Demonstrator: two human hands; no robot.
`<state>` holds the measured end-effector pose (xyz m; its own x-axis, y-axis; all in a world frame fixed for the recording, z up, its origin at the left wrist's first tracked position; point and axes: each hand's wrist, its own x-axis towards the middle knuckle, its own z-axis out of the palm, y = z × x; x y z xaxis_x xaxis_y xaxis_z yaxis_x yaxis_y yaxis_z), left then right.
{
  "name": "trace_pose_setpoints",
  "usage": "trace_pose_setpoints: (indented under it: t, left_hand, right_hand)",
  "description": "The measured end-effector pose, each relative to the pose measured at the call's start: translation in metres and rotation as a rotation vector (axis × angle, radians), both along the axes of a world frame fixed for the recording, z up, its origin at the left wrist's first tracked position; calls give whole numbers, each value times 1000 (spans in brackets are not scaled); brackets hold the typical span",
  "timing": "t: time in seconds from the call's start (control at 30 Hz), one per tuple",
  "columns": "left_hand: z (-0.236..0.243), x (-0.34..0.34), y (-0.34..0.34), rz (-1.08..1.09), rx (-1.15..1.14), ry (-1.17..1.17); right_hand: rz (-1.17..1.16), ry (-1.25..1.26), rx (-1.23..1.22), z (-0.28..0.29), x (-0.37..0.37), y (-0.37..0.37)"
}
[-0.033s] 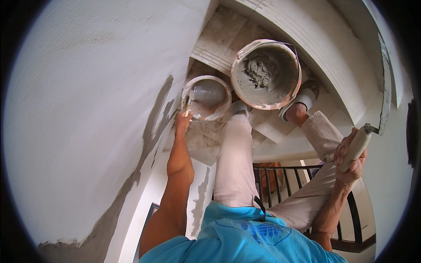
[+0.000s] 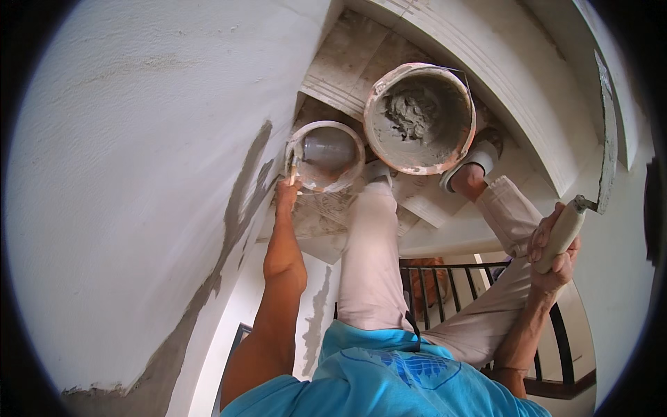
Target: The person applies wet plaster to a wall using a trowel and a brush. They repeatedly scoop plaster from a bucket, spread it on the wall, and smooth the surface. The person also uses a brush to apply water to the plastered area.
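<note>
My left hand [image 2: 287, 191] is closed around the wooden handle of a brush [image 2: 294, 167]. The brush head rests against the left inner rim of a small whitish bucket [image 2: 359, 163], which has greyish water in it and what looks like a clear cylindrical container [image 2: 328, 151] lying inside. Away to the right, my right hand [image 2: 556, 254] grips the pale handle of a trowel [image 2: 606, 132], its long blade turned nearly edge-on and smeared with grey mortar. A larger orange, mortar-crusted bucket [image 2: 470, 125] stands beyond my feet, holding a heap of wet grey mortar [image 2: 411, 115].
At the left rises a white wall [image 2: 139, 160] with a darker grey damp strip [image 2: 240, 208] along its lower part. Both buckets stand on dusty tiled stairs [image 2: 347, 52]. Higher steps [image 2: 507, 76] curve up on the right. Behind my legs runs a black metal railing [image 2: 451, 285].
The brush has shifted slightly left, against the small bucket's rim, with my left hand. My right hand and the trowel are nearly unmoved.
</note>
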<state>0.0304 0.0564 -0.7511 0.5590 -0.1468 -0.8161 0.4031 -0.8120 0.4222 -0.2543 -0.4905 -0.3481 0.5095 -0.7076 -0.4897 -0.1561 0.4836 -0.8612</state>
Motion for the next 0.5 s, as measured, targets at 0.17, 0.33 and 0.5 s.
trace_pose_setpoints:
  t: [0.17, 0.33, 0.5]
  left_hand:
    - [45, -7, -32, 201, -98, 104]
    - [111, -27, -94, 496, -332, 190]
    - [144, -31, -149, 335, -276, 42]
  right_hand:
    - [-13, 37, -20, -1, 7, 10]
    - [73, 79, 37, 1, 28, 1]
    - [125, 60, 45, 0, 37, -9]
